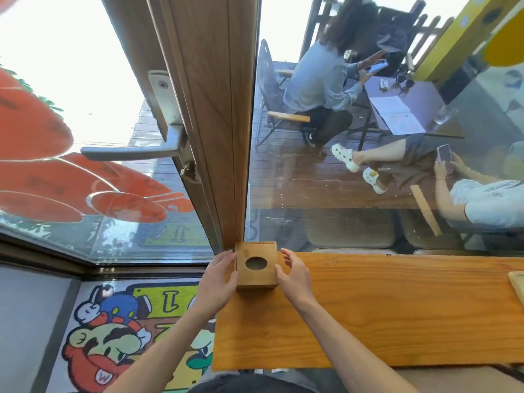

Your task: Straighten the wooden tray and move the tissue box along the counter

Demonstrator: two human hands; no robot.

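We saw the left hand (219,275) open, fingers spread and curved against the left side of the tissue box (256,265); whether it pressed or only brushed the wood, we could not tell. The right hand (295,275) was likewise open, cupped just beside the box's right side. The box was plain wood with a dark oval hole on top. It stood upright at the bench's (397,307) far left corner, against the wooden door frame (215,109). Well right of the box, a wooden tray (517,283) edge showed.
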